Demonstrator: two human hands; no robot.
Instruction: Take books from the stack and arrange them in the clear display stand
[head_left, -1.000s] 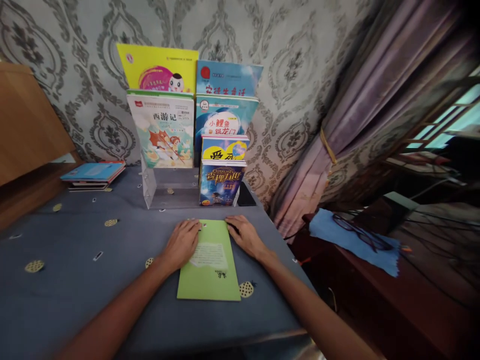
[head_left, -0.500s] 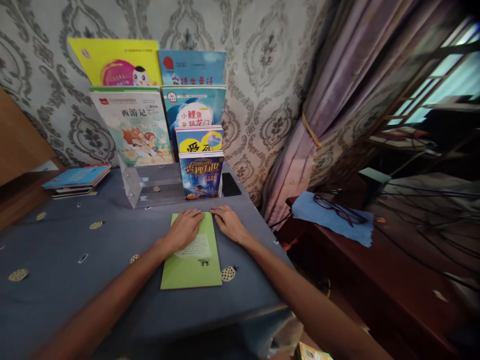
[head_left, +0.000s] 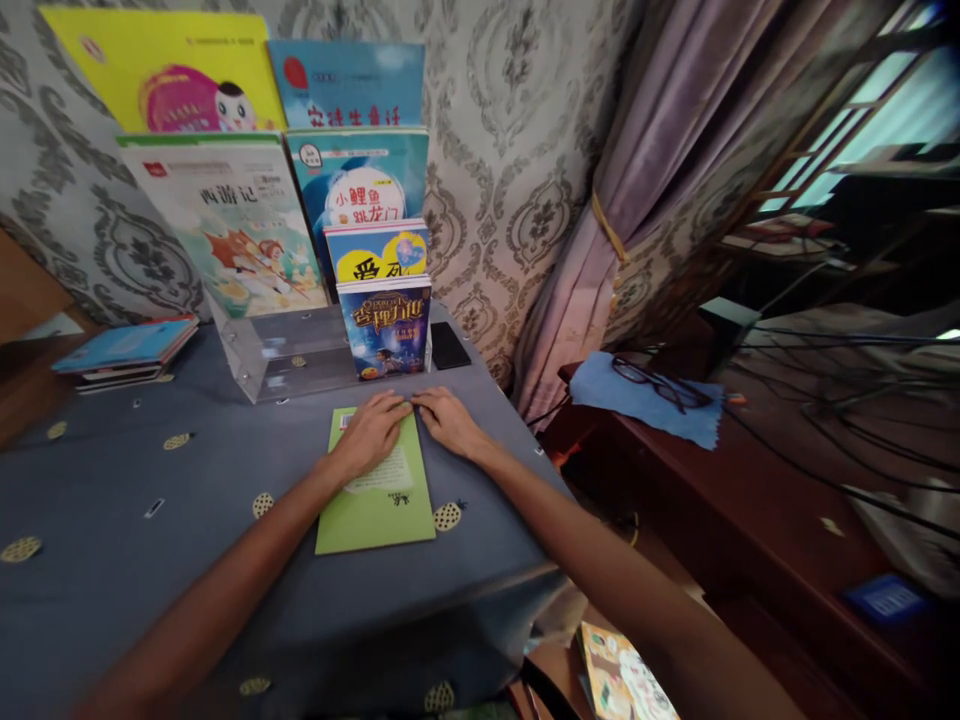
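A thin green book [head_left: 379, 505] lies flat on the blue-grey tablecloth [head_left: 112, 500], back cover up. My left hand [head_left: 373, 433] rests palm down on its upper part, fingers stretched out. Beside it, my right hand [head_left: 448, 420] lies flat at the book's top right corner, and the fingertips of the two hands almost meet. Just beyond the hands stands a clear acrylic rack [head_left: 277, 355] with several children's books upright in tiers. The nearest one is a dark fantasy book [head_left: 385, 328].
A black phone [head_left: 448, 345] lies right of the rack. A small stack of books [head_left: 124, 350] sits at the far left. Right of the table, a dark wooden surface holds a blue cloth [head_left: 645, 400] with glasses [head_left: 656, 380]. A purple curtain [head_left: 600, 230] hangs behind. Another book [head_left: 622, 680] lies below the table edge.
The view has swung right and down, so everything has slid left in the picture. My hands have drawn closer together at the top of the green book, which stays flat.
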